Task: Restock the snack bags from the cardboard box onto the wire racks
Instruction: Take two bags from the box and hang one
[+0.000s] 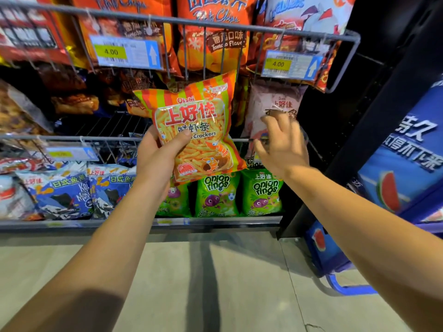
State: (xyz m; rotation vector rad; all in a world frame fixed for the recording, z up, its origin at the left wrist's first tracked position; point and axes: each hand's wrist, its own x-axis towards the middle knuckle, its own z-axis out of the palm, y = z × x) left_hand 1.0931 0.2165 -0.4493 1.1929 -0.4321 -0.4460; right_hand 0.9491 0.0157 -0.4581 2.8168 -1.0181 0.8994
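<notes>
Before the middle wire rack (pixel 72 138), seen from the head camera, the person holds one striped prawn cracker bag (pixel 196 125) up in front of the shelves. Their left hand (pixel 158 159) grips it at the lower left corner, thumb across the printed face and fingers behind. The bag stands nearly upright, its long axis running bottom to top and leaning a little to the right, with its top edge reaching the bottom of the upper rack (pixel 239 26).

Their right hand (pixel 282 144) is just beside the bag's right edge, apart from it, fingers spread and loosely bent. It reaches over the front rail towards a pale pink bag (pixel 275 104) standing in the rack's right end; the fingertips are blurred, so I cannot tell whether they touch it. It holds nothing that I can see.

The open slot seems to lie straight behind the held bag, between the pink bag and the darker packets to the left. So the left hand is the one placed to push the bag forward and down over the rail, while the right looks set to hold the pink bag aside. Green onion ring bags (pixel 217 195) fill the shelf below. No cardboard box is in sight.
</notes>
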